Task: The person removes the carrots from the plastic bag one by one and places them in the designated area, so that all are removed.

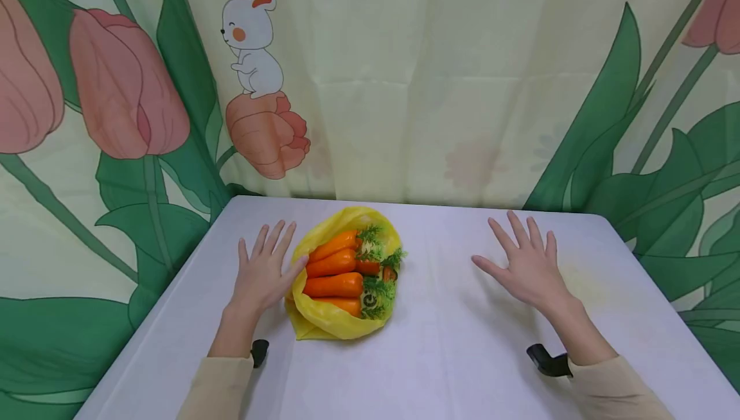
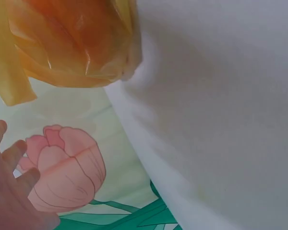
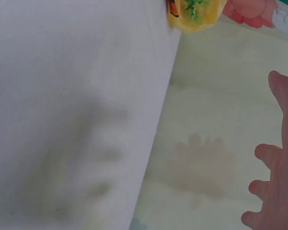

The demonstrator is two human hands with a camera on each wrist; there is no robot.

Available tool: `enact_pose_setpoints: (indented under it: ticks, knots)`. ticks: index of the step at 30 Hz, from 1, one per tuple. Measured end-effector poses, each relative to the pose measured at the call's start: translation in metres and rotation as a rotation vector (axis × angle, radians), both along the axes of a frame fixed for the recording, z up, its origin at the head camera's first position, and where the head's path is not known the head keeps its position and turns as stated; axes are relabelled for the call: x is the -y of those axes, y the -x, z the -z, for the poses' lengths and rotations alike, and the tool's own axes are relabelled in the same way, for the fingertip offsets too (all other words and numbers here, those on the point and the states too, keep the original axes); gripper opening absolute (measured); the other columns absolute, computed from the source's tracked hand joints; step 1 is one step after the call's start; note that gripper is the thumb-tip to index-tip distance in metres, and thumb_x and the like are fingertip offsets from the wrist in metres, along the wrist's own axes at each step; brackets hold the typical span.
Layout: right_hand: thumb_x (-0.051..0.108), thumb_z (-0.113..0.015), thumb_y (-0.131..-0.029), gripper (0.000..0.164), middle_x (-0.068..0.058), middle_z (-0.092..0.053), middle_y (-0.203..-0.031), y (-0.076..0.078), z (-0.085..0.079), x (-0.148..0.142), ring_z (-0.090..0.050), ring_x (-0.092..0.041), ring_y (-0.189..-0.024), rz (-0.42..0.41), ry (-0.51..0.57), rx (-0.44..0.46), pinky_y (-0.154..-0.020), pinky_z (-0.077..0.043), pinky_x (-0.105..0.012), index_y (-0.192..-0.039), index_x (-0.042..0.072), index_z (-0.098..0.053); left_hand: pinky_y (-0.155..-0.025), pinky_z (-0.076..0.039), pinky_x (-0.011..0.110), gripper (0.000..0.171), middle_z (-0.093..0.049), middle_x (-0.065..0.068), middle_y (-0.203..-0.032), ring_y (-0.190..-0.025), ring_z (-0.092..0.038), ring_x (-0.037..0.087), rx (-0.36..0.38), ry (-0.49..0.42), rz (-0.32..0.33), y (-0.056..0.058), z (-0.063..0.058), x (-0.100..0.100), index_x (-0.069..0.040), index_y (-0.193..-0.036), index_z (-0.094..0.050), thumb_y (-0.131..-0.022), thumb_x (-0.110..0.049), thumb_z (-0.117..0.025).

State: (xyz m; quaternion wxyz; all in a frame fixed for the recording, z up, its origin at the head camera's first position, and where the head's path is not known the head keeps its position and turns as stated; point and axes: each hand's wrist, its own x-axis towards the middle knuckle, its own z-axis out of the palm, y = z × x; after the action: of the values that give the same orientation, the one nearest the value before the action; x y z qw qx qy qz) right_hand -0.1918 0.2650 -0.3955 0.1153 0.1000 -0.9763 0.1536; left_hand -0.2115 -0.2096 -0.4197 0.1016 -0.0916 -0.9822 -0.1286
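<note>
A yellow plastic bag (image 1: 332, 329) lies on the table, its mouth spread wide. Inside are several orange carrots (image 1: 334, 285) with green leafy tops (image 1: 372, 288) pointing right. My left hand (image 1: 263, 279) hovers at the bag's left side, fingers spread and straight, the thumb tip overlapping the bag's rim in the head view. In the left wrist view the bag (image 2: 77, 43) shows at the top, above my fingers. Well to the right of the bag, my right hand (image 1: 528, 272) is held over the table with fingers spread, holding nothing.
The white table (image 1: 439, 356) extends between and around both hands. Behind it hangs a pale curtain (image 1: 405, 86) printed with tulips, leaves and a rabbit. A black wrist camera (image 1: 548, 361) sits below my right hand, another (image 1: 259, 352) below the left.
</note>
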Motion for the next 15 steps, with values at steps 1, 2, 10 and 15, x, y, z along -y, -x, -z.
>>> enact_pose_setpoints:
  ticks: [1, 2, 10, 15]
  knots:
    - [0.065, -0.055, -0.094, 0.087, -0.022, -0.011, -0.165, 0.002, -0.002, 0.004, -0.001, -0.052, -0.147, -0.008, 0.005, 0.002, -0.109, 0.009, -0.072, -0.159, 0.011, -0.031, -0.111, 0.005, 0.071, 0.079, -0.018, 0.013, -0.166, -0.15, -0.009, 0.04, -0.001, -0.006, 0.001, 0.001, 0.0, 0.0, -0.021, -0.164, -0.018, -0.1, -0.061, -0.043]
    - [0.064, -0.055, -0.095, 0.087, -0.022, -0.011, -0.165, 0.003, -0.003, 0.008, -0.001, -0.052, -0.147, -0.016, 0.01, 0.002, -0.109, 0.008, -0.072, -0.159, 0.011, -0.031, -0.111, 0.004, 0.071, 0.079, -0.018, 0.013, -0.166, -0.15, -0.01, 0.04, -0.003, -0.012, 0.003, 0.002, 0.0, 0.0, -0.021, -0.164, -0.018, -0.1, -0.061, -0.043]
    - [0.062, -0.058, -0.094, 0.086, -0.022, -0.013, -0.165, 0.017, -0.015, 0.045, -0.004, -0.049, -0.148, -0.06, 0.026, -0.016, -0.111, 0.002, -0.071, -0.159, 0.012, -0.032, -0.113, -0.004, 0.071, 0.078, -0.021, 0.013, -0.165, -0.148, -0.017, 0.04, -0.011, -0.065, 0.013, 0.01, 0.001, -0.003, -0.02, -0.163, -0.02, -0.101, -0.059, -0.046]
    - [0.058, -0.061, -0.094, 0.085, -0.019, -0.013, -0.165, 0.026, -0.017, 0.07, -0.009, -0.048, -0.147, -0.108, 0.051, -0.019, -0.113, 0.001, -0.069, -0.159, 0.013, -0.033, -0.113, -0.007, 0.07, 0.077, -0.024, 0.014, -0.164, -0.147, -0.02, 0.04, -0.022, -0.122, 0.015, 0.012, -0.001, -0.002, -0.017, -0.163, -0.022, -0.101, -0.054, -0.05]
